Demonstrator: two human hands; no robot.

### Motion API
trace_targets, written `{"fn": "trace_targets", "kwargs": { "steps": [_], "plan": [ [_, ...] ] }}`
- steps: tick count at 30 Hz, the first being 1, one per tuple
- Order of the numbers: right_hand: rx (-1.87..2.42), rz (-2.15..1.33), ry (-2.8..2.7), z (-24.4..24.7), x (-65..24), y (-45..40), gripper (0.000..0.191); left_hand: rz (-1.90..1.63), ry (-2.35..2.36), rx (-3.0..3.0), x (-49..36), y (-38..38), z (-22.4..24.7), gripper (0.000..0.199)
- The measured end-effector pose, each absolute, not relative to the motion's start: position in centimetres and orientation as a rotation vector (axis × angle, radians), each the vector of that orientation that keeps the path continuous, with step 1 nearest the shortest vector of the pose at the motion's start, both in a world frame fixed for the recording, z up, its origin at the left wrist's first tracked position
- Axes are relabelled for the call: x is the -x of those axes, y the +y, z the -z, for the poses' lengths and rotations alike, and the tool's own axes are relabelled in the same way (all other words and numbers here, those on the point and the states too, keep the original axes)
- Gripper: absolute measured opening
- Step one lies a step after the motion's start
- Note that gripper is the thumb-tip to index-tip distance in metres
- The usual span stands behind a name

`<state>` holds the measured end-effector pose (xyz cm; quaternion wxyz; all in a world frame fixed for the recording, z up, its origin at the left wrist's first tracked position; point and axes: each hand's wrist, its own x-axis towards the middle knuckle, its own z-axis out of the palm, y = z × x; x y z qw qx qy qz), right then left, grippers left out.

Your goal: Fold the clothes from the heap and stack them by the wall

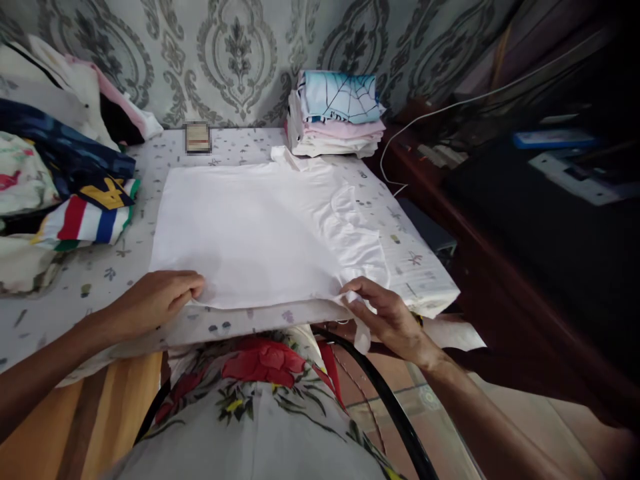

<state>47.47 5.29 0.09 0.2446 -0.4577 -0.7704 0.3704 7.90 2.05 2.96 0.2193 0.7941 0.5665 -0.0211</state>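
A white shirt (240,227) lies spread sideways on the table, its collar and ruffled part toward the right. My left hand (167,297) pinches the near edge of the cloth at the lower left, fingers closed. At the near right, my right hand (383,310) grips the same edge between thumb and fingers, beside the gathered part. A short strip of white cloth hangs below the right hand over the table edge. The middle of the shirt is mostly smooth, while its right side is wrinkled.
A stack of folded clothes (337,113) stands at the back right. Heaped clothes (65,153) lie at the left. A small blurred box (198,137) sits near the wall. A white cable (450,107) runs over the dark furniture (540,253) at the right. The patterned tablecloth (415,267) covers the table.
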Motion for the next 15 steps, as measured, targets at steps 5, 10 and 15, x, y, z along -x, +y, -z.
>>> {"fn": "trace_targets", "kwargs": {
  "steps": [5, 10, 15],
  "plan": [
    [1.116, -1.006, -2.484, -1.0, -47.2, 5.8, 0.030, 0.178, 1.432, -2.175, -7.8, 1.6, -3.9, 0.017],
    [1.002, -1.058, -2.613, -4.1, -46.5, 7.2, 0.024, 0.210, 1.256, -2.114, -7.5, 2.2, -5.7, 0.022],
    [0.916, -0.608, -2.542, -1.8, -41.5, 10.9, 0.031, -0.351, 1.448, -2.282, -11.0, 5.1, -4.0, 0.031]
  ]
}}
